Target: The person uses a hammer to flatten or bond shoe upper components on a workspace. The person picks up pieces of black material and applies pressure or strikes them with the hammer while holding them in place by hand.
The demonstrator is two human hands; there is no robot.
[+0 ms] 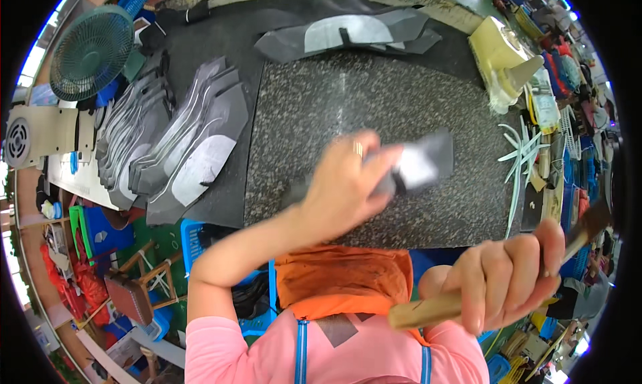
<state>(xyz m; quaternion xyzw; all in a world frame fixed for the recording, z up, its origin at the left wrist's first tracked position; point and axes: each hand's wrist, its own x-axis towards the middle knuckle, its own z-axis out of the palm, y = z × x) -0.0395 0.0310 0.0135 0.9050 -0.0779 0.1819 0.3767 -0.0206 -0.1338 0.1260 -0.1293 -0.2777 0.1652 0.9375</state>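
Low over the speckled dark stone slab (307,103), my left hand (351,180) grips a flat grey cut piece with a white patch (428,162). Both are smeared by motion, and part of the piece is hidden under the fingers. A ring is on that hand. My right hand (495,277), raised near the slab's front right corner, has its fingers wrapped round a wooden-handled brush (428,309). Its dark brown head points up to the right, away from the slab.
Stacks of grey pieces with white patches (200,163) lie left of the slab, and more pieces (348,33) lie behind it. At right are a cream-coloured pot with a cone (501,63) and pale green strips (521,153). A green fan (92,53) stands far left.
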